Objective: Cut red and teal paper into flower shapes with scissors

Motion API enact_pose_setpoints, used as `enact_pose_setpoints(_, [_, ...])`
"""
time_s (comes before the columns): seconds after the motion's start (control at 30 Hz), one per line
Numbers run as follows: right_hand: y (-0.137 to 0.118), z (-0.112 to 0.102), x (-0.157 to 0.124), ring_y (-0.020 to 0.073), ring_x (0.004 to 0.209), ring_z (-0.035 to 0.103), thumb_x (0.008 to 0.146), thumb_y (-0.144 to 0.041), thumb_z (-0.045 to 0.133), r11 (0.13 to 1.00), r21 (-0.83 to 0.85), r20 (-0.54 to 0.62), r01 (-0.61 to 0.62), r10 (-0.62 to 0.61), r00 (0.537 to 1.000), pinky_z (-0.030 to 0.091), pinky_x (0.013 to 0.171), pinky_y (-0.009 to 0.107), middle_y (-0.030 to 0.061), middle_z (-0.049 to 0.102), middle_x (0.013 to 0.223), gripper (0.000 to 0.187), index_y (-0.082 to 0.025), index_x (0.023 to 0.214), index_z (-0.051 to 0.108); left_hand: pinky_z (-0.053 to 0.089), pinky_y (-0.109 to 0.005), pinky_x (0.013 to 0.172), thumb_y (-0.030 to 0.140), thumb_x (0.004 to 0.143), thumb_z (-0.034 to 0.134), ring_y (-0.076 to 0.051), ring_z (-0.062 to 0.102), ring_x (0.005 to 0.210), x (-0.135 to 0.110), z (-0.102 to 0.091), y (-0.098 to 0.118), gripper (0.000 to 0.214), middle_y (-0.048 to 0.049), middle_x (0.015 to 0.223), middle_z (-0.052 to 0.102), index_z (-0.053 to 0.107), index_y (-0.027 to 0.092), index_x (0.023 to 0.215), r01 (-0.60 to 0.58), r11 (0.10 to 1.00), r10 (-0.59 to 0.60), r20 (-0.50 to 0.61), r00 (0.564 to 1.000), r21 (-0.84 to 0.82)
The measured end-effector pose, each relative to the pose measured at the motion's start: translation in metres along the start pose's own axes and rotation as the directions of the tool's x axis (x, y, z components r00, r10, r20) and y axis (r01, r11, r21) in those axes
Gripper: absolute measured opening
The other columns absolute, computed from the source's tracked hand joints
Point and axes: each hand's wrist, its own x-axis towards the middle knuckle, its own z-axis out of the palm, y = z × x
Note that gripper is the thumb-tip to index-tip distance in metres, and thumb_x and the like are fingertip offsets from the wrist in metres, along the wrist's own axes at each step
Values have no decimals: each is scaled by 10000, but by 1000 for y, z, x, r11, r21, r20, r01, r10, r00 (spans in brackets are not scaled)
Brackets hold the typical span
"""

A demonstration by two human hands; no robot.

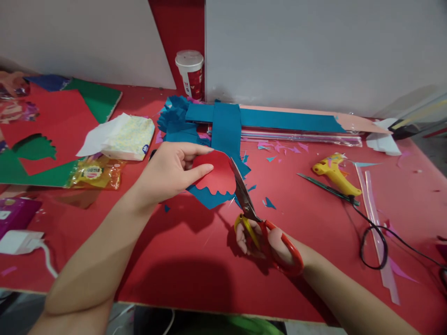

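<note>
A small piece of red paper (221, 174) with a wavy lower edge is pinched between the thumb and fingers of my left hand (174, 170). My right hand (270, 242) has its fingers through the red and yellow handles of a pair of scissors (244, 197). The scissor blades point up and away, at the right edge of the red paper. Beneath and behind them lie blue paper strips (226, 125), frilled at the far left end, with small blue scraps around.
A yellow glue gun (337, 174) with a black cord and thin tweezers (324, 186) lie at right. A lidded paper cup (190, 74) stands at the back. Left are a tissue pack (132, 137), red sheet (63, 116), green sheet (101, 97) and white charger (21, 242).
</note>
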Motion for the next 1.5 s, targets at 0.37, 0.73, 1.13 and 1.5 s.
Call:
enact_pose_setpoints(0.37, [5, -3, -3, 119, 627, 367, 663, -821, 236, 999, 21, 14, 42, -42, 999, 354, 554, 263, 48, 437, 809, 747, -151, 910, 458, 426, -148, 470, 201, 690, 636, -70, 524, 553, 0, 3, 2, 342, -1, 698, 635, 654, 184, 1031, 8, 999, -11, 79, 997, 39])
enact_pose_setpoints(0.73, [5, 0, -3, 142, 691, 399, 632, -837, 281, 997, 80, -14, 9, -8, 1000, 363, 596, 268, 42, 419, 809, 738, -169, 886, 463, 429, -170, 485, 261, 724, 609, -79, 518, 548, -3, 7, -1, 352, -3, 711, 628, 634, 190, 1067, -25, 997, 17, 120, 993, 68])
enact_pose_setpoints(1.13, [-1, 2, 0, 92, 544, 320, 636, -847, 205, 999, 21, -25, 45, -45, 999, 302, 481, 241, 18, 412, 737, 747, -161, 804, 447, 426, -159, 452, 299, 732, 612, -85, 532, 541, -2, 6, -2, 352, -12, 699, 629, 629, 199, 1069, -4, 1000, 1, 152, 988, 22])
enact_pose_setpoints(1.5, [7, 1, 0, 105, 562, 323, 658, -831, 124, 995, -19, -31, 100, -101, 994, 322, 505, 254, 32, 419, 755, 770, -157, 829, 456, 463, -188, 487, 322, 735, 610, -101, 545, 578, -3, 12, -7, 370, -28, 781, 633, 616, 198, 1084, 12, 1000, -13, 174, 985, 12])
